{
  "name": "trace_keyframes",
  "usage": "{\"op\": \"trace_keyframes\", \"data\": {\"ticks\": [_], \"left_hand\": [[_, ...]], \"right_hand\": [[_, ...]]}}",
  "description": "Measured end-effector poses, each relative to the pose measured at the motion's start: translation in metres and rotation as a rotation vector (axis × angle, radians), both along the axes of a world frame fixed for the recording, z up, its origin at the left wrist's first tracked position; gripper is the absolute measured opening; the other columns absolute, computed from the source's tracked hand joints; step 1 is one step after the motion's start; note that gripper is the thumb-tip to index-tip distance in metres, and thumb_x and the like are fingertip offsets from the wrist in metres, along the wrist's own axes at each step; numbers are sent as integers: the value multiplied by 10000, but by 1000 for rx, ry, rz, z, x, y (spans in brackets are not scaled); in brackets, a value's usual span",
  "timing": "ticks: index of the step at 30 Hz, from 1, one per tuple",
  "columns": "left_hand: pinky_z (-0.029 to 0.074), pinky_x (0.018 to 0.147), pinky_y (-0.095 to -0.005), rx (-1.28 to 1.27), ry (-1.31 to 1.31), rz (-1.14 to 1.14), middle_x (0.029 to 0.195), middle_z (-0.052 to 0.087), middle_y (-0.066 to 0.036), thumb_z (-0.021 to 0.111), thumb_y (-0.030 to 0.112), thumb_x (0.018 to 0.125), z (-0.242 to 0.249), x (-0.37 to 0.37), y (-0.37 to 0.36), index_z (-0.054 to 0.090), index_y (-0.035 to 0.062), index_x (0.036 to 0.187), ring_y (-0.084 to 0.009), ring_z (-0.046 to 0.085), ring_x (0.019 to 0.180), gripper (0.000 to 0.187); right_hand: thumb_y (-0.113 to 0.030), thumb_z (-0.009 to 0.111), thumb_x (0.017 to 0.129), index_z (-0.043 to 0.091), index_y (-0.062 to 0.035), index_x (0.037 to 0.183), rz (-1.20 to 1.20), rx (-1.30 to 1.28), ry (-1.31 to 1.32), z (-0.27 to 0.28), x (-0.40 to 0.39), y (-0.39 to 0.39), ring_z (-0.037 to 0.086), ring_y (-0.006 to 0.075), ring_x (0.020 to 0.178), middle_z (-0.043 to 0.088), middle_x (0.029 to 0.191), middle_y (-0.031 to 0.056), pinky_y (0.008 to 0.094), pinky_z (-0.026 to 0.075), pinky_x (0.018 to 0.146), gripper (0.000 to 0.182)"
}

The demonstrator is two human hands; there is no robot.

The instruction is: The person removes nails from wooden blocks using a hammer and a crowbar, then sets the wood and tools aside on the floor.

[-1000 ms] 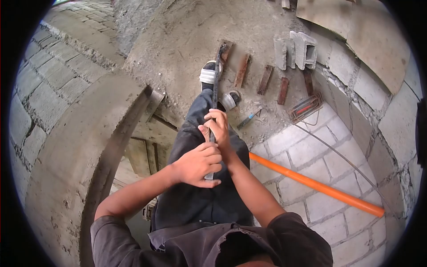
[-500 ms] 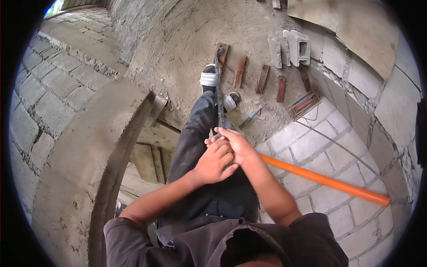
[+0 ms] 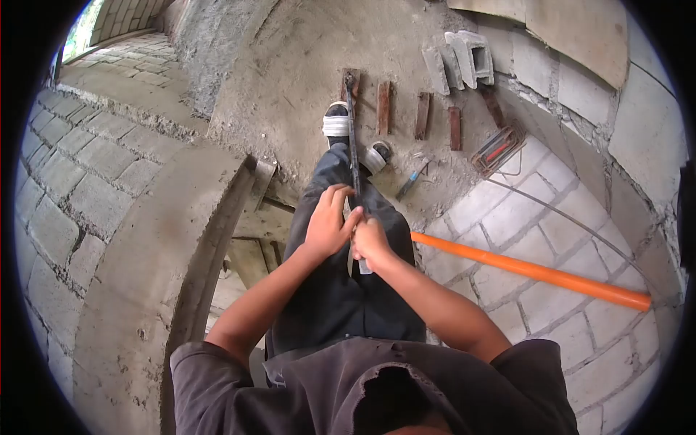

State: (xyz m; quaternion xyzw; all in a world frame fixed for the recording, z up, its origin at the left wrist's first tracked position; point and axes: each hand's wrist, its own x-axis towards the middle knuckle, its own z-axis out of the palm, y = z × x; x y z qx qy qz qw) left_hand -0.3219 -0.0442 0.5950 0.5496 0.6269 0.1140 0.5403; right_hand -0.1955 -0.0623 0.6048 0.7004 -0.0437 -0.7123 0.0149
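Observation:
A long dark metal bar (image 3: 354, 156) runs from between my legs up to a reddish-brown piece (image 3: 344, 81) on the ground, its far tip overlapping that piece. My right hand (image 3: 371, 239) is closed round the bar near its light grey lower end (image 3: 363, 268). Just to the left, my left hand (image 3: 328, 223) is beside the bar with fingers stretched toward it and thumb close to the right hand. Its fingertips are slightly blurred. My shoes, one of them a striped shoe (image 3: 336, 126), stand either side of the bar.
Several reddish-brown strips (image 3: 383, 109) lie in a row on the ground. Hollow concrete blocks (image 3: 471, 58) stand beyond. A blue-handled tool (image 3: 408, 185) lies nearby. An orange pipe (image 3: 533, 270) crosses the block surface at right. A concrete ledge (image 3: 145, 290) edges a gap at left.
My left hand has come off the right hand and moved up and left along the bar. My right hand has shifted down slightly, and the bar's light lower end now shows below it.

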Motion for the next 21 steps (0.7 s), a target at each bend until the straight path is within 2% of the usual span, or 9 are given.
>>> {"op": "trace_keyframes", "data": {"ticks": [3,5,7,9,10,12,15,17,21], "left_hand": [[433,1052,-443,-27,-42,-45,1254,585,-168,672,259,926,-33,17,4,583,22,1241,-367,528,1237,404],[422,1067,-445,-53,-36,-94,1267,584,-167,669,270,923,-58,21,4,587,30,1250,-368,510,1271,413],[415,1078,-452,-70,-75,-314,1253,595,-156,669,300,917,-76,21,3,613,45,1230,-358,496,1288,408],[432,1060,-449,-43,-50,-356,1240,604,-151,670,314,924,-83,23,3,626,51,1219,-355,520,1265,397],[446,1042,-444,-91,-18,-340,1240,605,-149,666,317,931,-80,23,9,624,50,1222,-356,538,1244,397],[487,978,-438,-105,17,-331,1226,608,-153,659,324,946,-77,19,16,616,48,1234,-368,595,1165,401],[505,952,-435,-193,158,-225,1185,669,-186,643,336,977,-67,-14,22,633,25,1208,-373,646,1125,388],[503,957,-424,-164,223,-190,1176,690,-201,627,335,992,-59,-45,14,639,23,1207,-362,657,1133,379],[511,934,-426,-229,389,-187,1142,696,-197,631,334,990,-53,-110,-24,659,18,1157,-360,660,1096,358]], "right_hand": [[-382,412,1079,554,30,1176,-8,35,-27,-4,-5,-23,537,220,432,584,696,128,379,411,381,447],[-389,450,1079,495,-27,1029,82,48,-80,-6,-6,-31,431,142,401,432,613,16,315,341,348,369],[-384,454,1079,494,-11,1053,135,97,-102,-25,-4,-52,453,158,400,451,617,40,326,360,350,375],[-375,413,1070,547,75,1145,315,200,-114,-35,0,-59,697,399,703,667,916,294,488,541,602,475],[-375,413,1070,547,75,1145,299,200,-111,-29,0,-48,697,399,703,667,916,294,488,541,602,475],[-382,457,1075,505,33,1107,120,109,-81,-7,3,-16,544,237,421,560,670,134,375,399,364,420],[-377,462,1070,525,55,1082,357,381,-242,-59,12,-94,582,285,450,616,729,174,399,413,372,437],[-379,424,1072,556,77,1110,148,187,-56,-17,36,-40,634,321,479,664,796,228,436,514,462,477],[-369,408,1080,548,94,1104,150,182,-29,-24,33,-57,612,284,430,666,783,237,422,498,433,483]]}}
